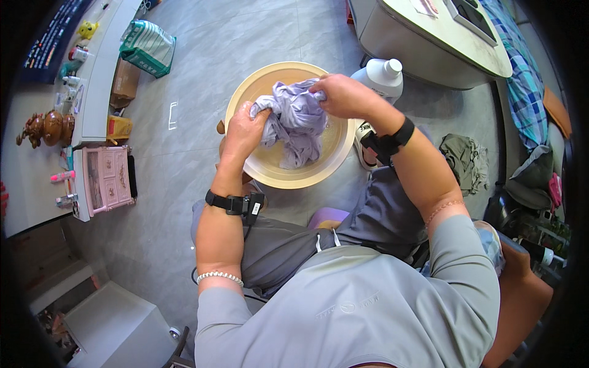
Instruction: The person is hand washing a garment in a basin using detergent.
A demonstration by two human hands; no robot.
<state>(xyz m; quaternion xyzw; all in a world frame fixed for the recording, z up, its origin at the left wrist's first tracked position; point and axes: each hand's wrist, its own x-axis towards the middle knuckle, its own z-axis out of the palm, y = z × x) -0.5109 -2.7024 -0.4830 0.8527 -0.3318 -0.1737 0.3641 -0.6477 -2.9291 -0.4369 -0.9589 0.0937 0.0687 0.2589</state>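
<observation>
A wet, bunched lavender cloth garment point(299, 115) hangs over a round, cream plastic basin point(294, 179) on the floor between my legs. My left hand point(246, 129) pinches the garment's left edge between thumb and fingers. At its upper right, my right hand point(338, 94) grips another fold. The lower part of the cloth droops into the basin, where shallow water point(271, 156) shows around it. The basin's bottom is partly hidden by the cloth.
Just right of the basin stands a white capped bottle point(379, 76), near a white slide sandal point(364, 142). An olive garment point(465, 161) lies on the floor farther right. A rounded table point(428, 50) is at upper right; a pink drawer box point(108, 181) stands left.
</observation>
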